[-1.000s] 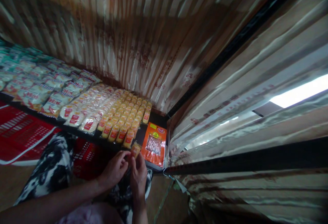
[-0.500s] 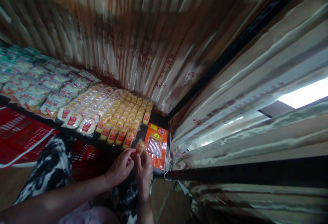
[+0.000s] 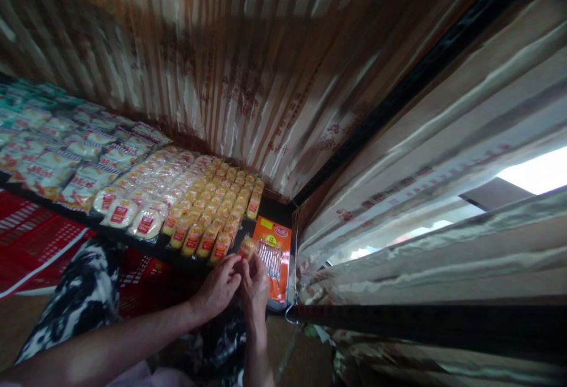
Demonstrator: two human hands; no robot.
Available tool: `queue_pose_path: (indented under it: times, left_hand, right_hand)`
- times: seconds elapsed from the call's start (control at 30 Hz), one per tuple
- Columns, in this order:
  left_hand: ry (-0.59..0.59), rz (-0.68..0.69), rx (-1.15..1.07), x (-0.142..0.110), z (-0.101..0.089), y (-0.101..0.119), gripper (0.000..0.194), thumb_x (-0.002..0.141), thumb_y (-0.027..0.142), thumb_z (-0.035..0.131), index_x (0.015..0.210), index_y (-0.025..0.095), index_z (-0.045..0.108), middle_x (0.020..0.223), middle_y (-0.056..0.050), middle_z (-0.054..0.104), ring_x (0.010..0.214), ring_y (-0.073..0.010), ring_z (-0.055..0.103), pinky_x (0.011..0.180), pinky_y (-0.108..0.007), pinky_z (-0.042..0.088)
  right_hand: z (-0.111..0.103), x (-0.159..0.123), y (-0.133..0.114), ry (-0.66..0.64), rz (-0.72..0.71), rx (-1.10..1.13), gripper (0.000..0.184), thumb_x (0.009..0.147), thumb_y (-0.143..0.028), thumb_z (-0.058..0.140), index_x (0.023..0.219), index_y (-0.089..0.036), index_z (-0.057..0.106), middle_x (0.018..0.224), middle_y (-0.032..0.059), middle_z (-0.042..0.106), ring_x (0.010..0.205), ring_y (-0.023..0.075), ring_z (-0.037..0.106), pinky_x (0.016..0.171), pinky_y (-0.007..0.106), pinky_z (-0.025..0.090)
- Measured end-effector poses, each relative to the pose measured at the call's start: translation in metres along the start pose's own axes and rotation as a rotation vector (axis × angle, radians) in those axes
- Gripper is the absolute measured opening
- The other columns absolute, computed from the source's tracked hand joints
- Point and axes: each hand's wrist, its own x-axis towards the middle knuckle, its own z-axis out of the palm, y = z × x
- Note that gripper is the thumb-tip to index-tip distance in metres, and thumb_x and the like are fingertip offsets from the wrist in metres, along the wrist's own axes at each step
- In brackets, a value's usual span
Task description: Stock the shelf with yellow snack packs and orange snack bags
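Note:
My right hand (image 3: pixel 256 285) pinches a small wrapped yellow cake (image 3: pixel 247 247) between thumb and fingers, just above the shelf's front edge. At the lower left corner of that cake, the fingertips of my left hand (image 3: pixel 218 288) close on its wrapper, the other fingers curled. Rows of the same wrapped yellow cakes (image 3: pixel 194 239) stand on the shelf beyond, red labels facing me. Right beside my right hand lies an orange flat pack (image 3: pixel 279 283) with a picture of thin sticks on it.
Round white wrapped cakes (image 3: pixel 147 221) and larger white snack bags (image 3: pixel 91 183) fill the shelf leftward, with green packs (image 3: pixel 26 100) at the far left. A red basket (image 3: pixel 26 221) sits below. Plastic-covered sheeting (image 3: pixel 248 97) rises behind, and a black post (image 3: pixel 376 112) slants upward on the right.
Both hands and the wrapped cake have shifted slightly right in the picture. The view has tilted a little. The shelf's rows look the same.

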Motion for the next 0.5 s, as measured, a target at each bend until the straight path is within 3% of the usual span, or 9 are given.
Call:
queue_pose_path:
  times: [0.1,0.23,0.5]
  left_hand:
    - [0.013,0.004,0.023,0.003,0.002,-0.001,0.038,0.082,0.021,0.046,0.119,0.016,0.058,0.137,-0.014,0.051,0.126,-0.0220,0.050,0.103,-0.039,0.045]
    - [0.033,0.023,0.071,0.008,0.002,0.004,0.036,0.084,0.024,0.046,0.117,0.019,0.060,0.136,-0.011,0.053,0.130,-0.0207,0.045,0.110,-0.040,0.036]
    - [0.053,-0.001,0.077,0.027,0.012,0.010,0.042,0.087,0.028,0.042,0.125,0.014,0.056,0.143,-0.013,0.046,0.132,-0.0216,0.042,0.111,-0.041,0.035]
  right_hand:
    - [0.000,0.007,-0.001,-0.050,0.016,0.030,0.031,0.083,-0.044,0.052,0.094,-0.018,0.066,0.079,0.0052,0.068,0.068,0.0182,0.062,0.063,0.028,0.048]
    - [0.002,0.017,0.002,-0.019,0.019,0.041,0.036,0.081,-0.045,0.053,0.099,-0.018,0.066,0.084,0.0072,0.070,0.074,0.0198,0.064,0.068,0.031,0.050]
    - [0.010,0.045,0.015,0.044,-0.018,-0.033,0.050,0.079,-0.052,0.051,0.105,-0.012,0.066,0.097,0.0150,0.069,0.088,0.0251,0.064,0.079,0.037,0.049]
